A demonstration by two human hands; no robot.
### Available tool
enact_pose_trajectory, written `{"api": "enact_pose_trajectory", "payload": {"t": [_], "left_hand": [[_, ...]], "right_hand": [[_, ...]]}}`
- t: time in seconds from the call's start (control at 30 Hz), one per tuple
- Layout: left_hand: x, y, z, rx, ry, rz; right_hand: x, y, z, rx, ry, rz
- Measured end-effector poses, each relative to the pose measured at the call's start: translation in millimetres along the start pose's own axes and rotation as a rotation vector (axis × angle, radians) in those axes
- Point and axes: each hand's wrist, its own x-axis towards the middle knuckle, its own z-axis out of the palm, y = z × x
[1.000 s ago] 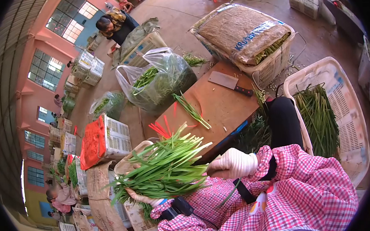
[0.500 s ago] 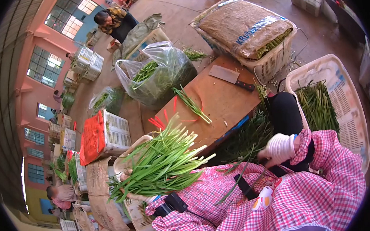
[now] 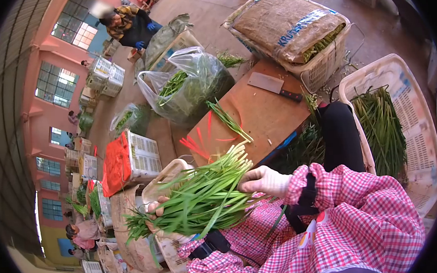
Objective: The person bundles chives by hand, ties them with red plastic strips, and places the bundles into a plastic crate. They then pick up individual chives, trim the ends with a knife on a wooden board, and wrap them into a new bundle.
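A loose bunch of garlic chives (image 3: 197, 199), long green leaves with pale stem ends, lies across my left hand (image 3: 156, 210). The fingers of that hand wrap the leafy end from beneath, partly hidden by leaves. At the stem side, my right hand (image 3: 266, 180) pinches the bunch between thumb and fingers; some fingertips are covered by the leaves. Just beyond the bunch is a wooden board (image 3: 273, 115). On it rest a few chive stalks (image 3: 230, 121), red ties (image 3: 199, 144) and a cleaver (image 3: 274, 87).
A pale crate of chives (image 3: 380, 130) stands at my right. Behind the board are a sack-covered crate (image 3: 292, 30) and a clear plastic bag of greens (image 3: 187, 85). At left sits a crate with a red bag (image 3: 116, 164). A person (image 3: 130, 28) is further back.
My right hand has come up from my lap to the stem side of the bunch and closed on it. The stem ends now sit closer together. A distant person has straightened somewhat.
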Motion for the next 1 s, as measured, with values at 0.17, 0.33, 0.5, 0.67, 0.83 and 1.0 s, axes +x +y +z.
{"api": "enact_pose_trajectory", "payload": {"t": [0.17,0.33,0.5,0.67,0.83,1.0], "left_hand": [[7,3,5,-0.97,0.279,-0.044],[2,11,6,0.065,0.375,0.137],[-11,21,-11,-0.317,0.215,-0.089],[-12,8,-3,-0.358,0.011,0.031],[-3,-16,59,0.464,0.192,0.328],[-12,-20,13,0.142,0.158,0.093]], "right_hand": [[-53,-9,-47,0.02,-0.564,-0.277],[-94,-31,-91,-1.092,-0.635,0.128],[-90,-61,-59,-1.018,-0.092,-0.168],[-35,-55,-22,-0.827,0.12,-0.308],[13,-31,5,-0.745,0.203,-0.392],[32,-7,13,-0.409,0.109,-0.218]]}}
